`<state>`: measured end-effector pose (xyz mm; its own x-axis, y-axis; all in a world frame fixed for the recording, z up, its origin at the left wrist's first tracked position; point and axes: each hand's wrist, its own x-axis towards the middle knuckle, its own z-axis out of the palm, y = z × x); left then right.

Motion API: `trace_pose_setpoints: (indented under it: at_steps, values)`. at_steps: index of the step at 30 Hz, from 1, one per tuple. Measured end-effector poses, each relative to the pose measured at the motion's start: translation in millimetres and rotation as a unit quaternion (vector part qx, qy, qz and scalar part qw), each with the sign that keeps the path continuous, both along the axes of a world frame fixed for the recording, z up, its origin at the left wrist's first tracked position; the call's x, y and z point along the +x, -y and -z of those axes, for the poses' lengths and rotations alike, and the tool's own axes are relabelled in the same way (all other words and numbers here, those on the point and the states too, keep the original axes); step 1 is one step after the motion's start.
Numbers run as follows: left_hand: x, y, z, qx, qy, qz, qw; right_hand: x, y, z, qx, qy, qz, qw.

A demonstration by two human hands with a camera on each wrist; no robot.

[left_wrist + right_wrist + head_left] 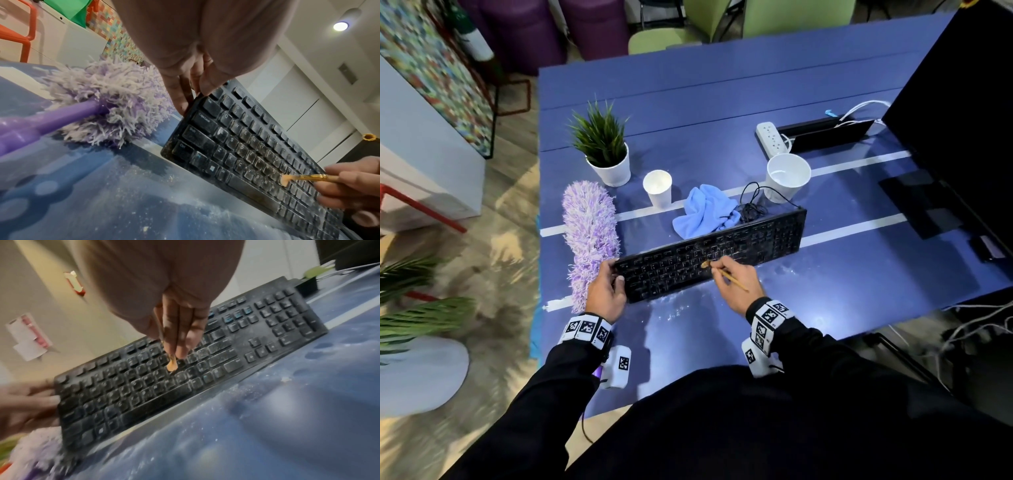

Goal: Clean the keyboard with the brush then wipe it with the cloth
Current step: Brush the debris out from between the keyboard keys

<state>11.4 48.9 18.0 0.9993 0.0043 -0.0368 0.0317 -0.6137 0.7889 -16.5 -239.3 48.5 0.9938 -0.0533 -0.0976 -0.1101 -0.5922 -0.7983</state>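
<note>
A dusty black keyboard [715, 251] [257, 154] [185, 369] lies slanted on the blue table [825, 308]. My left hand [607, 286] [185, 91] grips its left end, fingers on the edge and thumb on the near side. My right hand [734, 282] [176, 331] pinches a thin wooden brush [726, 274] [304, 177] [172, 365]. Its orange bristles touch the keys near the keyboard's middle. A crumpled light blue cloth [707, 210] lies just behind the keyboard.
A purple fluffy duster [590, 236] [107, 104] lies left of the keyboard. Behind stand a potted plant [606, 150], two white paper cups [658, 188] [787, 178], a power strip [772, 137] and a coiled cable [751, 205]. A dark monitor [962, 120] is at the right. White dust speckles the table front.
</note>
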Motion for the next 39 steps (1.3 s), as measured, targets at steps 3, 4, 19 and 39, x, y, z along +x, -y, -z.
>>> trace_pose_setpoints:
  at_steps: [3,4,19,39]
  values:
    - [0,-1,-2,0.003,0.004,0.01,1.0,3,20,0,-0.014,0.005,0.098,0.995]
    - [1,-1,-2,0.003,0.004,0.009,1.0,4,29,2,-0.028,0.002,0.125,0.992]
    - [4,-1,-3,0.014,0.005,-0.002,1.0,4,55,4,-0.043,-0.008,0.155,0.987]
    - [-2,0,-13,0.016,-0.003,0.011,1.0,-6,-20,5,0.011,-0.046,0.039,0.998]
